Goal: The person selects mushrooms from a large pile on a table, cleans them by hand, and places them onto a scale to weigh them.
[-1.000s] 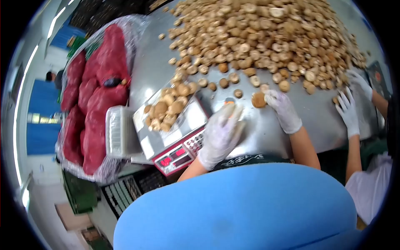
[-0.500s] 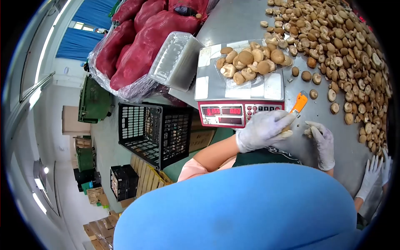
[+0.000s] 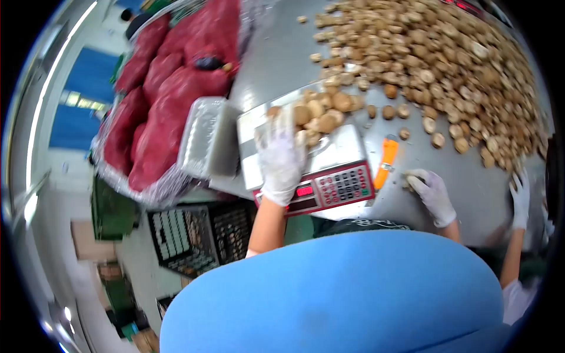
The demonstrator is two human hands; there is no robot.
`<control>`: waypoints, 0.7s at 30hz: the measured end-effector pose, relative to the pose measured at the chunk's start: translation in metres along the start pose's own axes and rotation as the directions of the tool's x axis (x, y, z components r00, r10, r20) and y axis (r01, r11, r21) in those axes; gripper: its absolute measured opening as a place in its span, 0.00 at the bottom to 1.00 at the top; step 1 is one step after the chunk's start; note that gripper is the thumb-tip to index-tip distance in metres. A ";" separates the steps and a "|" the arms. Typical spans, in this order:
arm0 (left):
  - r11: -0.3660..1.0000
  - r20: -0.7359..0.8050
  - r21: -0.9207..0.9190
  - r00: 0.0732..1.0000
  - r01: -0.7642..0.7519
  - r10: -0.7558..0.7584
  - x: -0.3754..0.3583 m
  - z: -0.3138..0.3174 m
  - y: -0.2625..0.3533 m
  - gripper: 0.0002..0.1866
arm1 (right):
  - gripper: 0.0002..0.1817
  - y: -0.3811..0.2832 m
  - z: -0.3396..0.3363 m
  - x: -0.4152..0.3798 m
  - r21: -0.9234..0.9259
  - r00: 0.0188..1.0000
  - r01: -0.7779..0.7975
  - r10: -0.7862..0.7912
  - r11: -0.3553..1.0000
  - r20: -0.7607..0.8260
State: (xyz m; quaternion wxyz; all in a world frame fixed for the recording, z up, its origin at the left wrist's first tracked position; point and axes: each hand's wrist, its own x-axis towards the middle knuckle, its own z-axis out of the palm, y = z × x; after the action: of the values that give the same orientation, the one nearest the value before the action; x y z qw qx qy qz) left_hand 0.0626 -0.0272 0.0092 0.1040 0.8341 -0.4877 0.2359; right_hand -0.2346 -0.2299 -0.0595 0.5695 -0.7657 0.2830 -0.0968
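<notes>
My left hand [image 3: 282,159], in a white glove, reaches over the scale [image 3: 347,141], its fingers stretched out against the mushrooms [image 3: 318,112] heaped on a clear tray on the pan. Whether a mushroom is under the fingers is hidden. An orange-handled knife [image 3: 386,160] lies on the metal table beside the scale's right edge. To the right of it, my gloved right hand [image 3: 432,197] is closed, with something small and pale brown at its fingertips, too unclear to name.
A large mushroom pile [image 3: 429,65] covers the table's back right. Stacked clear trays [image 3: 203,135] and red net sacks [image 3: 182,100] stand left of the scale. Black crates [image 3: 182,235] are below. Another person's gloved hand [image 3: 520,200] is at the far right.
My left hand has moved left from the scale's front edge onto the mushrooms and has let go of the knife. The view has turned, shifting the scale left and tilting it.
</notes>
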 end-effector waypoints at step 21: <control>0.924 -0.174 -0.359 0.963 0.132 -0.206 -0.025 -0.012 -0.004 0.32 | 0.17 0.038 -0.047 0.104 -0.191 0.844 0.069 -0.159 0.979 -0.512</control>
State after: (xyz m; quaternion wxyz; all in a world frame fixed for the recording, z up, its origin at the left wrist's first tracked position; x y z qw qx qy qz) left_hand 0.0528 -0.0017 0.0073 0.3187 0.8127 -0.4336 0.2234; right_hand -0.1835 -0.3320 -0.0972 0.3984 -0.7700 0.3886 -0.3121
